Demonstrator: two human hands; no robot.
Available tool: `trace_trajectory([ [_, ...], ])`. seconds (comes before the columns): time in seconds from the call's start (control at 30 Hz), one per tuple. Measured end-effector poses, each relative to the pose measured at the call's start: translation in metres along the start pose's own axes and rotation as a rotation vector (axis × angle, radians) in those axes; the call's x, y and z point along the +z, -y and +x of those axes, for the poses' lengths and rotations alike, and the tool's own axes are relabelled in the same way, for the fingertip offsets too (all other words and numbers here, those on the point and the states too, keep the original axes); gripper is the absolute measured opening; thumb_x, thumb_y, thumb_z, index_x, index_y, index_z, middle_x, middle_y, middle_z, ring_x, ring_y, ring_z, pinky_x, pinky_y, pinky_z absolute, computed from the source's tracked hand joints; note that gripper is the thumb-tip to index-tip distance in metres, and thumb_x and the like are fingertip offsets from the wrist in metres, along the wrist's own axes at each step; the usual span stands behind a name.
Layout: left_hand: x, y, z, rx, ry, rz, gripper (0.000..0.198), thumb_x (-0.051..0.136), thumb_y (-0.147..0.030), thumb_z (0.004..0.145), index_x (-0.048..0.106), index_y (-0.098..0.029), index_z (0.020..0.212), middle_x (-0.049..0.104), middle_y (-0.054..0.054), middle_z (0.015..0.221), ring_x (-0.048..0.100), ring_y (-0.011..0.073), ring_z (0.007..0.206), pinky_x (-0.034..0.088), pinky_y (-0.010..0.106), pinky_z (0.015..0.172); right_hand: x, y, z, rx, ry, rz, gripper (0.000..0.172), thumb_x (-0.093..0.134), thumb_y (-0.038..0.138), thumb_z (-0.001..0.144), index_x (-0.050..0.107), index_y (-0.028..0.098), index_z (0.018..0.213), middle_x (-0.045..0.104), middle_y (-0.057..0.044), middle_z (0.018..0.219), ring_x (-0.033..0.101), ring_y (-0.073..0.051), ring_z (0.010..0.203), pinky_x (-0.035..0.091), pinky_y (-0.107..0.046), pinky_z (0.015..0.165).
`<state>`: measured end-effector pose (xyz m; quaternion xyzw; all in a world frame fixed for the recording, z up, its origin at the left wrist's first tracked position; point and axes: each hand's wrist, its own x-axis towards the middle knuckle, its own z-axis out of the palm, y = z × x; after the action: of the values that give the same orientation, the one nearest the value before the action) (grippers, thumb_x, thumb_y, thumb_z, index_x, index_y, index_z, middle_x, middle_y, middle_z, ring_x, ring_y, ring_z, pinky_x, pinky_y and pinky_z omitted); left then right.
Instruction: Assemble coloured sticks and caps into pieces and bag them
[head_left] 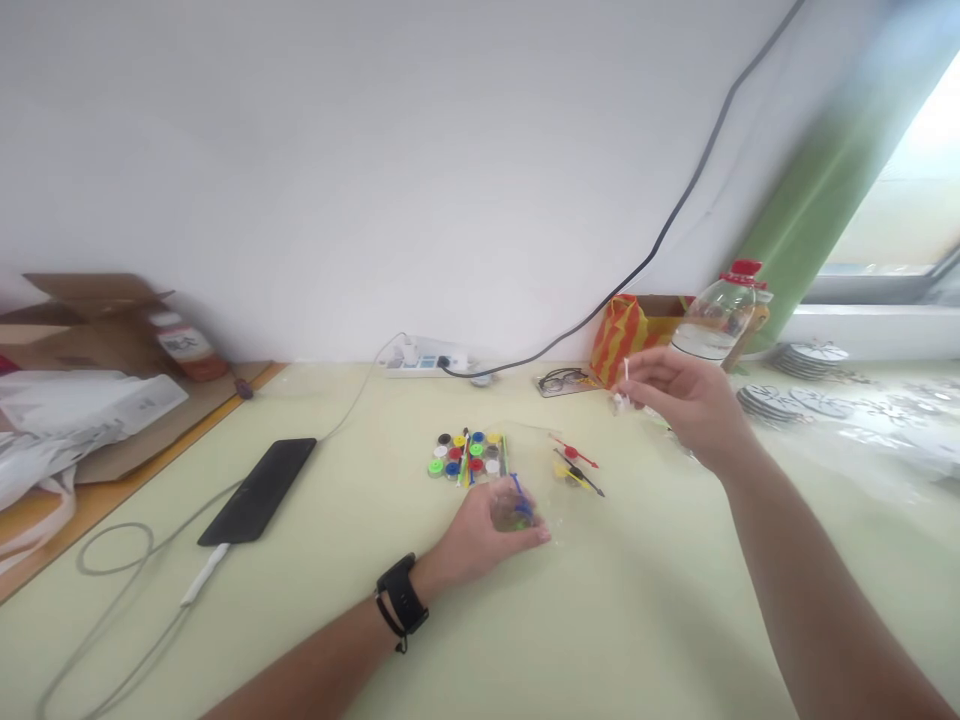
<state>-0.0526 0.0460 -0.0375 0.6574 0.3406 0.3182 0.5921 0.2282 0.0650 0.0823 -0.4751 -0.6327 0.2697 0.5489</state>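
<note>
My left hand [487, 525], with a black watch on its wrist, curls on the table around a crinkled clear plastic bag [546, 525]. A blue arrow-shaped piece [523, 505] and something green show between its fingers. Raised at the right, my right hand [679, 400] pinches a small white plastic piece [626, 372], its lower end blurred. Just beyond my left hand lie several coloured round discs [455, 455] with thin coloured sticks among them. Between the hands are a red arrow piece [571, 453], a black arrow piece [581, 473] and a yellow one [562, 470].
A black phone [259, 492] with a cable lies at left, near a cardboard box [97, 320] and white bags. A power strip [424, 365] and glasses [564, 380] sit by the wall. A large bottle [716, 320] and stacked round plates [769, 403] stand at right.
</note>
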Motion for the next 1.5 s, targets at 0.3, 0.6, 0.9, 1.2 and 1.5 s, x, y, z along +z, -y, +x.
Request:
trace_trajectory([
  [0.3, -0.005, 0.008, 0.002, -0.051, -0.054, -0.092, 0.05, 0.081, -0.045, 0.085, 0.058, -0.02, 0.122, 0.069, 0.008, 0.103, 0.071, 0.0232, 0.094, 0.058, 0.036, 0.081, 0.056, 0.063, 0.009, -0.154, 0.252, 0.121, 0.023, 0.071, 0.027, 0.089, 0.068, 0.022, 0.111, 0.071, -0.003, 0.082, 0.074, -0.021, 0.077, 0.062, -0.037, 0.073],
  [0.6, -0.007, 0.005, 0.002, -0.055, -0.028, -0.146, 0.051, 0.082, -0.041, 0.085, 0.057, -0.02, 0.125, 0.071, 0.008, 0.103, 0.071, 0.0244, 0.099, 0.056, 0.036, 0.086, 0.071, 0.042, 0.014, -0.229, 0.398, -0.241, 0.007, 0.065, 0.021, 0.092, 0.072, 0.021, 0.09, 0.075, -0.002, 0.088, 0.07, -0.017, 0.079, 0.054, -0.029, 0.069],
  [0.9, -0.006, -0.001, -0.001, -0.031, -0.004, -0.123, 0.062, 0.085, -0.04, 0.082, 0.056, -0.024, 0.134, 0.069, 0.009, 0.108, 0.07, 0.0231, 0.096, 0.057, 0.036, 0.084, 0.064, 0.044, 0.011, -0.362, 0.252, -0.35, 0.01, 0.061, 0.019, 0.094, 0.071, 0.022, 0.093, 0.076, 0.0, 0.088, 0.067, -0.016, 0.08, 0.049, -0.028, 0.07],
  [1.2, -0.005, -0.005, -0.002, 0.033, -0.105, 0.074, 0.056, 0.083, -0.04, 0.083, 0.061, -0.024, 0.131, 0.071, 0.01, 0.108, 0.07, 0.0243, 0.098, 0.056, 0.038, 0.088, 0.064, 0.055, 0.005, -0.309, 0.429, -0.397, 0.013, 0.061, 0.022, 0.093, 0.073, 0.023, 0.091, 0.075, 0.0, 0.081, 0.062, -0.015, 0.069, 0.045, -0.029, 0.061],
  [1.5, -0.002, -0.005, -0.003, 0.019, -0.106, 0.029, 0.057, 0.082, -0.039, 0.084, 0.058, -0.021, 0.132, 0.07, 0.009, 0.112, 0.07, 0.0242, 0.099, 0.058, 0.039, 0.089, 0.072, 0.047, 0.008, -0.267, 0.624, -0.256, 0.012, 0.064, 0.02, 0.091, 0.076, 0.023, 0.09, 0.077, -0.001, 0.084, 0.066, -0.017, 0.076, 0.047, -0.028, 0.065],
])
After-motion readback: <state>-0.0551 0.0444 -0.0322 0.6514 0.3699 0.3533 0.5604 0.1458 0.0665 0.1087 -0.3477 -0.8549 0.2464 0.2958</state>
